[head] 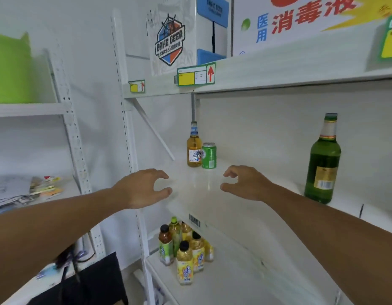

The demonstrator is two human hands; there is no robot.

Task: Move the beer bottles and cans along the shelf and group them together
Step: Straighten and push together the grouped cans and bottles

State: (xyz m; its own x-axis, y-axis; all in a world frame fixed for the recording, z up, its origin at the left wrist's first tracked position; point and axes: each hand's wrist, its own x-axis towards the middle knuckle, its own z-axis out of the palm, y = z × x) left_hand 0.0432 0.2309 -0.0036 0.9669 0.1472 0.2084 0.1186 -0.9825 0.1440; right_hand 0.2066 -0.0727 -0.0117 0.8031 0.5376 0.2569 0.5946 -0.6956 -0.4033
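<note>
Two bare hands are held out over a white shelf (212, 190), palms facing each other, nothing gripped. The left hand (144, 188) is seen with fingers and thumb loosely curved apart; the right hand (245, 182) mirrors it, equally empty.

From the hands, at about 12 o'clock near the back of the shelf, an amber beer bottle (194, 148) with a blue-and-white label is set upright, and a green beer can (209, 155) stands just beside it, apparently touching. At about 3 o'clock, well apart from that pair, a tall green glass bottle (323, 164) stands near the front edge.

The glass bottles are judged heavy, rigid, smooth and breakable (a tall one tips easily); they are best taken around the body, below the shoulder. The can is likely lighter and dentable, best held around its middle.

Below, at 6 o'clock, a cluster of plastic drink bottles (186, 249) filled with yellow and brown liquid is grouped on the lower shelf. Above, a Dahe Beer carton (170, 38) is stored; its contents cannot be seen.
</note>
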